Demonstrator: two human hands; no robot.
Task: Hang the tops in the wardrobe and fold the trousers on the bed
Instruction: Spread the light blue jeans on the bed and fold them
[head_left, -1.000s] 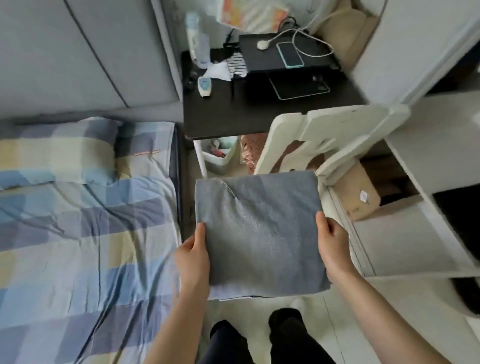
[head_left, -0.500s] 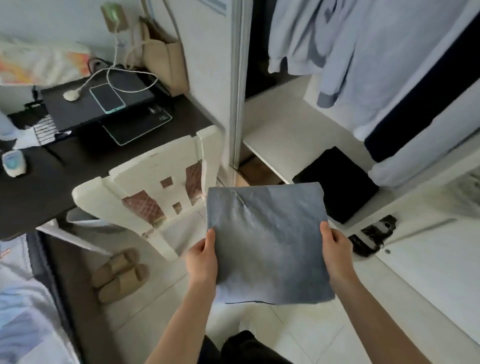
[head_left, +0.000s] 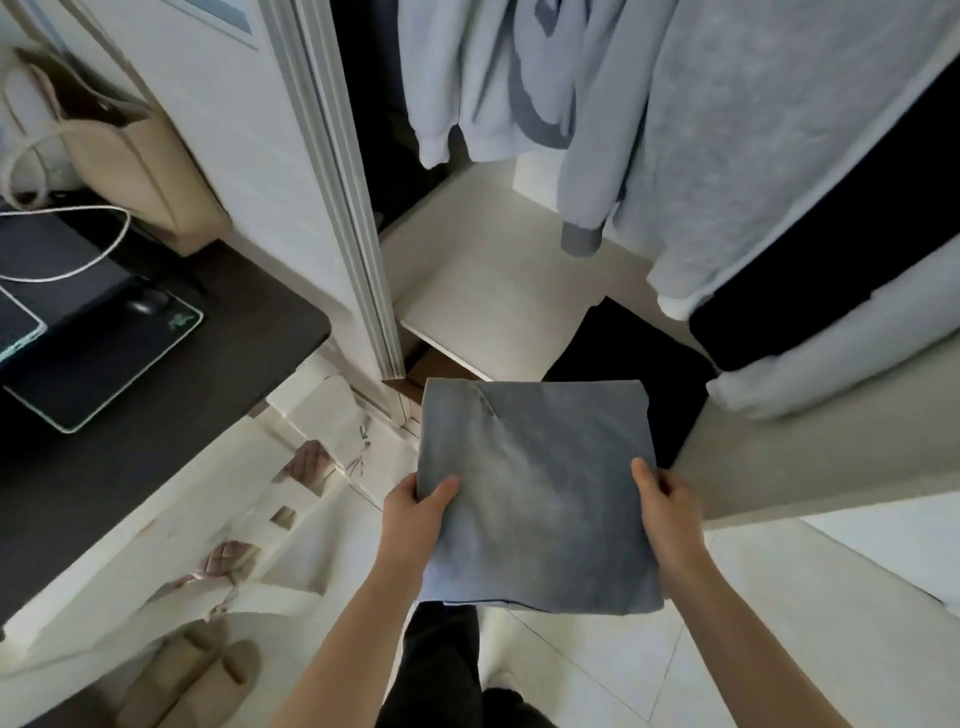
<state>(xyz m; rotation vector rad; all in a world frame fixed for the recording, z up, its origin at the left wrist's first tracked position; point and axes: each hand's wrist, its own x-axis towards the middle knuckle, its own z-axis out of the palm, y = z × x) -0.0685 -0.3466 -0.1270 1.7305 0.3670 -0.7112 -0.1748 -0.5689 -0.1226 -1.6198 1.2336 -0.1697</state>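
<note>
The folded grey-blue fleece trousers (head_left: 535, 493), a flat square bundle, were held in the air at the open white wardrobe (head_left: 488, 291), over the near edge of its pale shelf. A second before they had hung beside the checked bed with the dark desk ahead; half a second before, the view had already swung to the wardrobe, and it had since drawn closer, so that the white plastic chair (head_left: 171, 530) lay low on the left and the hanging clothes filled the top. The grip did not change through all three pictures.

The left hand (head_left: 415, 525) grasped the bundle's left edge, thumb lying on top and fingers hidden beneath. The right hand (head_left: 670, 514) grasped the right edge the same way, thumb on the cloth, fingers under it.

The trousers looked soft and slightly mottled, with a short diagonal seam or pocket slit near the far left corner. Their far edge was a smooth fold; at the near edge thin layers showed.

On the shelf behind the bundle lay a folded black garment (head_left: 639, 374), partly covered by it. Above hung pale blue-grey fleece tops (head_left: 727, 156) with darker cuffs, and a black garment (head_left: 810, 280) among them. Left of the wardrobe's sliding-door frame stood the dark desk (head_left: 156, 415), and a pair of beige slippers (head_left: 197, 670) lay on the tiled floor.
</note>
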